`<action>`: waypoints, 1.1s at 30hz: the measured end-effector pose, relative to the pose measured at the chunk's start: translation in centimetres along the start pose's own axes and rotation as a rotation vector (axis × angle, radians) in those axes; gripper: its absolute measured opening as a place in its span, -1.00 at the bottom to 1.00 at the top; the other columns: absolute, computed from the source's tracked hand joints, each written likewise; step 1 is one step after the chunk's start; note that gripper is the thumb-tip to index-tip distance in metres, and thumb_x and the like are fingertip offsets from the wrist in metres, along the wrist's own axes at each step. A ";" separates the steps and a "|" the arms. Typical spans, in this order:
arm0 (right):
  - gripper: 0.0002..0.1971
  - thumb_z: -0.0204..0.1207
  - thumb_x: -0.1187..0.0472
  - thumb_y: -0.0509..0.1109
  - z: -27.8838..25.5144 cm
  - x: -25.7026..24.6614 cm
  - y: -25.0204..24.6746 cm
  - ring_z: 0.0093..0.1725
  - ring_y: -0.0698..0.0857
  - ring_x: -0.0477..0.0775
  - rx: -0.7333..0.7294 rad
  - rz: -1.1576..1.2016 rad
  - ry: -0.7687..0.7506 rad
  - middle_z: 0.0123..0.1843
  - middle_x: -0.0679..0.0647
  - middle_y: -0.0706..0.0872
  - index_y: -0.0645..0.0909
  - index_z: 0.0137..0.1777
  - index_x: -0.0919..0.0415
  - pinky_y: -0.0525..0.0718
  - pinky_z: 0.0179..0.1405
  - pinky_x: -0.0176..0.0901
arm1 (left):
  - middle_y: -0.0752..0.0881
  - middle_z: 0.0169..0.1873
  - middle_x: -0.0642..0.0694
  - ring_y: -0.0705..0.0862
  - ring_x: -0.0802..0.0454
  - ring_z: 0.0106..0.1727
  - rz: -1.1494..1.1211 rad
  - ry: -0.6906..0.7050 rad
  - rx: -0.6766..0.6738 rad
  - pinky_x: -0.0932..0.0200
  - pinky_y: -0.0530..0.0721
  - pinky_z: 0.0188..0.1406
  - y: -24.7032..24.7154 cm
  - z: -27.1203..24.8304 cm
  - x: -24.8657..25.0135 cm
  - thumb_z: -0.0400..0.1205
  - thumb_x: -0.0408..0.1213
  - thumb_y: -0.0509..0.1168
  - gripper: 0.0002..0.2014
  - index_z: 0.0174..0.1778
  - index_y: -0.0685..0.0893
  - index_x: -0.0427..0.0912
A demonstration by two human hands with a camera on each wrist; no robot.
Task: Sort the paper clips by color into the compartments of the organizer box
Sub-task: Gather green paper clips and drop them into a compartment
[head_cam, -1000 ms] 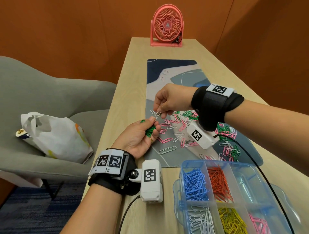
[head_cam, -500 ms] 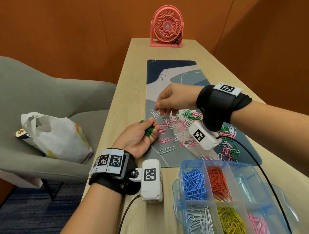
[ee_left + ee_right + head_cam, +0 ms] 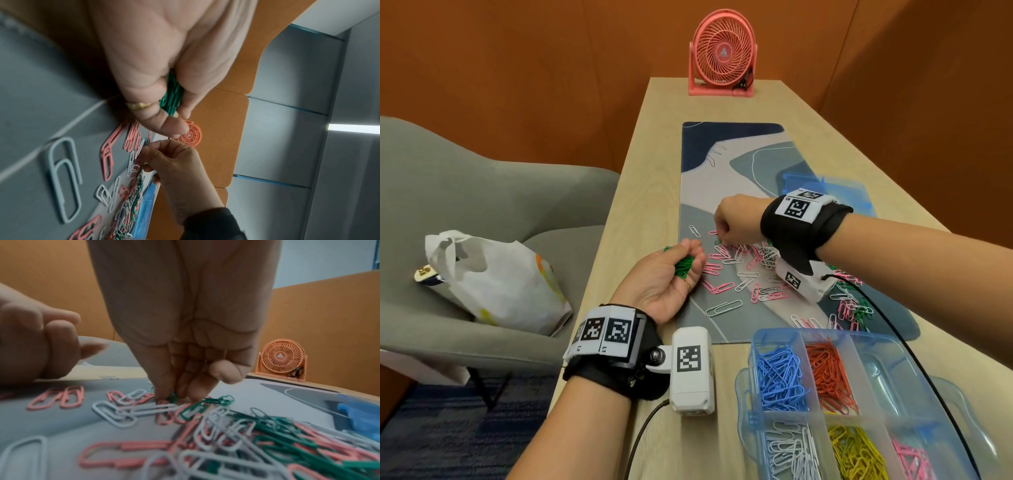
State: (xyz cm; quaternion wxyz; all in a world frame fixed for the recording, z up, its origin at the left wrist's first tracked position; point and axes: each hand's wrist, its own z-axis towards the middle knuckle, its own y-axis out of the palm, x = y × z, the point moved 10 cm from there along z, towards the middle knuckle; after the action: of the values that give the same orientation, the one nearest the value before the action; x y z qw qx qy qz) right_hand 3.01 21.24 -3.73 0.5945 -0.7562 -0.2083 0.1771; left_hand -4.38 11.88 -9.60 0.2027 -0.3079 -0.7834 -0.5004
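Note:
My left hand (image 3: 690, 255) lies palm-up at the mat's left edge and grips a bunch of green paper clips (image 3: 683, 267), which the left wrist view shows as a bunch of green clips (image 3: 171, 95) between curled fingers. Just beyond it, my right hand (image 3: 724, 236) reaches down into the loose pile of pink, white and green clips (image 3: 756, 270). In the right wrist view its thumb and fingertips pinch a green clip (image 3: 172, 398) lying on the mat. The clear blue organizer box (image 3: 756, 342) stands at the near right, with blue, orange, white, yellow and pink clips in separate compartments.
A patterned desk mat (image 3: 722, 164) runs down the wooden table. The box's blue lid (image 3: 839, 195) lies behind my right wrist. A pink fan (image 3: 722, 54) stands at the far end. At the left, a grey chair carries a white bag (image 3: 493, 281). Cables trail from both wrist cameras.
My right hand was raised near the left hand with a white clip; it has dropped onto the pile. A white clip now lies on the mat beside it. The left hand barely moved.

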 end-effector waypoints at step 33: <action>-0.73 0.48 0.23 0.48 0.7 5.7 -1.0 0.07 0.73 0.23 0.039 0.032 0.213 0.06 0.22 0.77 0.70 0.12 0.37 0.70 0.10 0.00 | 0.62 -0.13 -0.32 0.65 -0.16 -0.14 -0.175 -0.077 -0.045 0.13 0.76 -0.31 0.5 -0.2 -0.6 0.74 -0.34 0.08 -0.71 -0.12 0.63 -0.44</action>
State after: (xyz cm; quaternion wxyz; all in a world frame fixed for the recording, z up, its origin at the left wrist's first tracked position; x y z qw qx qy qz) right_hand 7.43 24.99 -3.06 0.6248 -0.7624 -0.1284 0.1092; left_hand -3.56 11.65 -9.56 0.1210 -0.2616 -0.8030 -0.5217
